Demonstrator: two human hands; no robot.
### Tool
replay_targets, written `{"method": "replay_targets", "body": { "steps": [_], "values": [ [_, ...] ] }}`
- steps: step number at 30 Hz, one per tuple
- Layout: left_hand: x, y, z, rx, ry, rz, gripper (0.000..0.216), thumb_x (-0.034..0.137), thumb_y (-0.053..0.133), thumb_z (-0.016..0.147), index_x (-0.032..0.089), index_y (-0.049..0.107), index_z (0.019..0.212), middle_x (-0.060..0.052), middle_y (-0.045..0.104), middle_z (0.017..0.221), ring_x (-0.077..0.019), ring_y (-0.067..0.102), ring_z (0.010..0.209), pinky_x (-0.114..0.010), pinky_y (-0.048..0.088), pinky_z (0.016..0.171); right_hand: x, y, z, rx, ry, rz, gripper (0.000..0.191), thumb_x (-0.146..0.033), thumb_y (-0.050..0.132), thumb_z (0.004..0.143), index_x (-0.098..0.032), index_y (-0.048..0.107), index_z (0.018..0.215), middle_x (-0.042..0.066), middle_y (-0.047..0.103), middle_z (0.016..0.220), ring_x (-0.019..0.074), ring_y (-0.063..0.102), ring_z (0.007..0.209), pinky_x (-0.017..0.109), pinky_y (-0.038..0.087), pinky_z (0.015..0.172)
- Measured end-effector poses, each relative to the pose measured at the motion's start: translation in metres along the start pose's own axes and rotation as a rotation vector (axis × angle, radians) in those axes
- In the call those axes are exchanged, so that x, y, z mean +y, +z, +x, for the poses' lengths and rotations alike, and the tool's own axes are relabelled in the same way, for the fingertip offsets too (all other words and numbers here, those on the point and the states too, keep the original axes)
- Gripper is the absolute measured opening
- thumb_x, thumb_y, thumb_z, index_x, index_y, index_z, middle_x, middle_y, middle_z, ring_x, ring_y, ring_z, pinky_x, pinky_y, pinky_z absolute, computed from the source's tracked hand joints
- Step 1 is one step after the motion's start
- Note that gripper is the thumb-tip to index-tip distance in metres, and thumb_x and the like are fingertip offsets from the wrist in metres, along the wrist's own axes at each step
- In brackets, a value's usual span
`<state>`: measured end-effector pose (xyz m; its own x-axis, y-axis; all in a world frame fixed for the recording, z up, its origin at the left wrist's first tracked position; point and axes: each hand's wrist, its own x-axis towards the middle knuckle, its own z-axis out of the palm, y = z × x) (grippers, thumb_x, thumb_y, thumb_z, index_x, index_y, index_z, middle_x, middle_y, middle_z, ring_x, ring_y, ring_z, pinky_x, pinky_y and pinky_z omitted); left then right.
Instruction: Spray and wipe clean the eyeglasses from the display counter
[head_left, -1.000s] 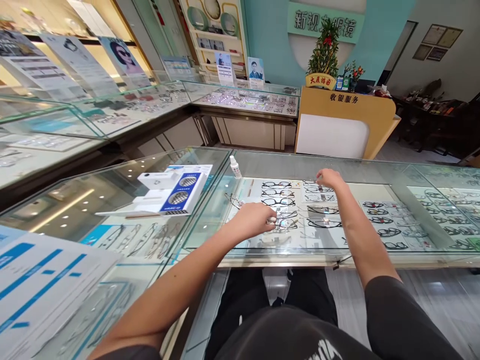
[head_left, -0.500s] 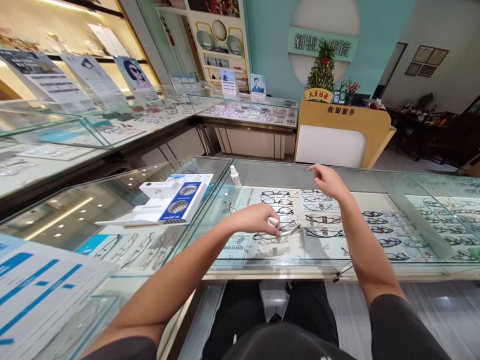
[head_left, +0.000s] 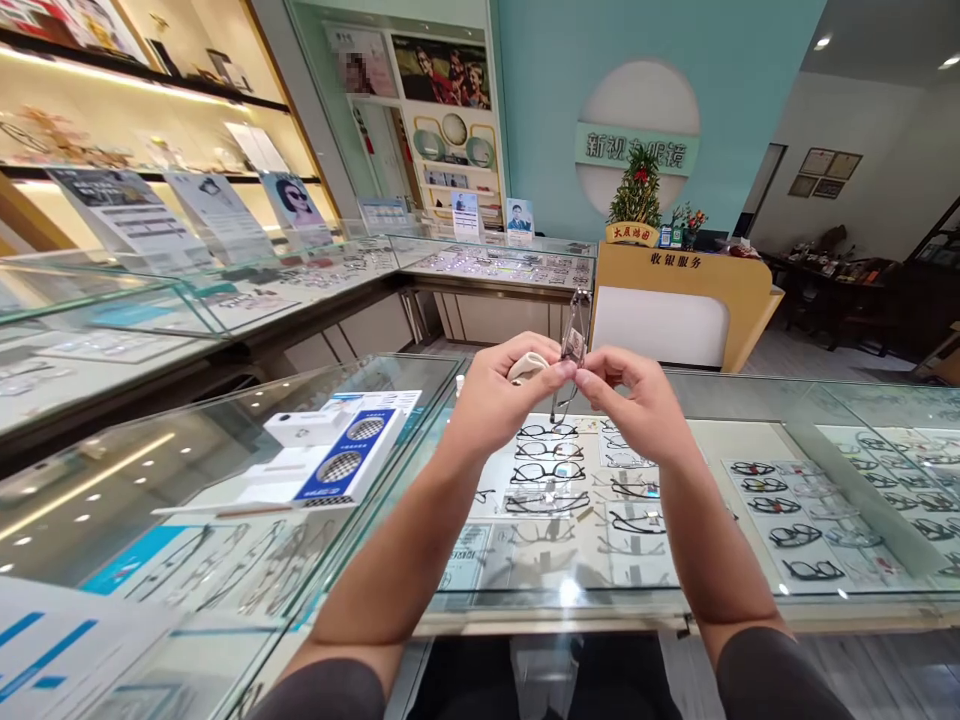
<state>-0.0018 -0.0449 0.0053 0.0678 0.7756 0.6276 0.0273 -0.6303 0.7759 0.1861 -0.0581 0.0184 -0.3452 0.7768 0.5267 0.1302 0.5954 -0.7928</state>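
A pair of eyeglasses (head_left: pixel 574 342) is raised over the glass counter, turned edge-on with a pale sticker on its lens. My left hand (head_left: pixel 499 385) is closed, gripping the glasses between thumb and fingers, with a crumpled white cloth (head_left: pixel 528 367) tucked in its fingers. From the other side my right hand (head_left: pixel 634 400) pinches the same glasses, its thumb and fingertips meeting the left ones. Below both hands, rows of spectacle frames (head_left: pixel 549 452) lie under the glass on white trays. Only a sliver of the white bottle (head_left: pixel 460 384) shows beside my left wrist.
On the counter's left part stands an open white and blue box (head_left: pixel 352 455). Printed sheets (head_left: pixel 67 640) lie nearer at left. More display cases (head_left: pixel 495 262) run along the back, and a yellow cashier desk (head_left: pixel 686 260) stands beyond the counter.
Both hands have come together and up from the counter, now holding eyeglasses between them. The right hand was apart with nothing visible in it. The view has tilted upward.
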Motion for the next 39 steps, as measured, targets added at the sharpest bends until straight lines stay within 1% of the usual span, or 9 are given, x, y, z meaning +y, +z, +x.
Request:
{"method": "replay_targets", "body": {
  "steps": [8, 12, 15, 18, 23, 25, 27, 30, 39],
  "values": [
    [0.001, -0.009, 0.001, -0.161, -0.002, 0.118, 0.031, 0.044, 0.094, 0.073, 0.022, 0.08, 0.09, -0.005, 0.08, 0.092, -0.0187, 0.072, 0.081, -0.029, 0.057, 0.073, 0.001, -0.008, 0.001, 0.0, 0.017, 0.014, 0.034, -0.05, 0.072, 0.095, -0.022, 0.064, 0.077, -0.003, 0.06, 0.069, 0.0118, 0.05, 0.064, 0.029, 0.04, 0.063],
    [-0.001, -0.012, 0.002, -0.137, -0.027, 0.108, 0.036, 0.049, 0.096, 0.07, 0.021, 0.081, 0.087, -0.007, 0.083, 0.094, -0.0228, 0.076, 0.087, -0.031, 0.061, 0.076, 0.001, -0.016, -0.001, 0.039, 0.001, -0.103, 0.027, -0.042, 0.069, 0.097, -0.021, 0.068, 0.079, -0.002, 0.063, 0.07, 0.0126, 0.051, 0.066, 0.03, 0.041, 0.066],
    [-0.002, -0.02, 0.003, -0.104, -0.079, 0.167, 0.036, 0.049, 0.096, 0.069, 0.021, 0.082, 0.087, -0.009, 0.084, 0.096, -0.0244, 0.077, 0.088, -0.032, 0.061, 0.075, 0.005, -0.022, -0.003, 0.179, -0.002, -0.235, 0.023, -0.038, 0.066, 0.098, -0.021, 0.071, 0.083, -0.002, 0.066, 0.07, 0.0127, 0.052, 0.064, 0.03, 0.041, 0.063],
    [-0.002, -0.026, 0.005, -0.106, -0.133, 0.219, 0.035, 0.048, 0.094, 0.068, 0.02, 0.082, 0.086, -0.01, 0.085, 0.096, -0.0233, 0.075, 0.081, -0.031, 0.059, 0.067, 0.012, -0.026, -0.003, 0.417, -0.059, -0.462, 0.02, -0.035, 0.065, 0.098, -0.021, 0.076, 0.088, -0.001, 0.069, 0.07, 0.0131, 0.054, 0.061, 0.031, 0.041, 0.063],
    [-0.003, -0.022, 0.005, -0.116, -0.114, 0.203, 0.031, 0.046, 0.092, 0.07, 0.02, 0.082, 0.086, -0.009, 0.085, 0.096, -0.022, 0.076, 0.081, -0.03, 0.061, 0.07, 0.024, -0.025, 0.002, 0.71, -0.19, -0.704, 0.022, -0.036, 0.059, 0.103, -0.023, 0.076, 0.101, 0.002, 0.076, 0.081, 0.0167, 0.065, 0.069, 0.036, 0.049, 0.076],
    [-0.006, -0.018, 0.004, -0.125, -0.099, 0.174, 0.03, 0.045, 0.092, 0.072, 0.021, 0.081, 0.086, -0.009, 0.085, 0.096, -0.0227, 0.077, 0.085, -0.031, 0.062, 0.075, 0.026, -0.021, 0.004, 0.714, -0.225, -0.67, 0.023, -0.039, 0.062, 0.102, -0.024, 0.071, 0.117, 0.005, 0.078, 0.098, 0.0216, 0.071, 0.088, 0.04, 0.053, 0.087],
    [-0.009, -0.015, 0.003, -0.125, -0.083, 0.134, 0.031, 0.046, 0.093, 0.072, 0.021, 0.081, 0.086, -0.009, 0.084, 0.095, -0.0236, 0.078, 0.088, -0.032, 0.063, 0.077, 0.027, -0.016, 0.004, 0.663, -0.232, -0.621, 0.042, -0.046, 0.071, 0.097, -0.026, 0.061, 0.132, 0.009, 0.075, 0.117, 0.0274, 0.07, 0.109, 0.047, 0.053, 0.099],
    [-0.014, -0.01, 0.001, -0.108, -0.063, 0.079, 0.036, 0.048, 0.096, 0.069, 0.02, 0.08, 0.086, -0.009, 0.084, 0.095, -0.0242, 0.078, 0.088, -0.033, 0.064, 0.077, 0.027, -0.006, 0.004, 0.579, -0.198, -0.582, 0.063, -0.057, 0.08, 0.088, -0.026, 0.054, 0.136, 0.015, 0.067, 0.133, 0.034, 0.062, 0.128, 0.054, 0.05, 0.109],
    [-0.016, 0.0, -0.001, -0.088, -0.066, 0.026, 0.035, 0.046, 0.097, 0.069, 0.02, 0.079, 0.085, -0.009, 0.083, 0.094, -0.0245, 0.078, 0.091, -0.035, 0.065, 0.081, 0.026, -0.003, 0.004, 0.56, -0.229, -0.68, 0.055, -0.05, 0.075, 0.093, -0.027, 0.053, 0.137, 0.015, 0.062, 0.136, 0.0348, 0.057, 0.132, 0.056, 0.048, 0.113]
  ]
}}
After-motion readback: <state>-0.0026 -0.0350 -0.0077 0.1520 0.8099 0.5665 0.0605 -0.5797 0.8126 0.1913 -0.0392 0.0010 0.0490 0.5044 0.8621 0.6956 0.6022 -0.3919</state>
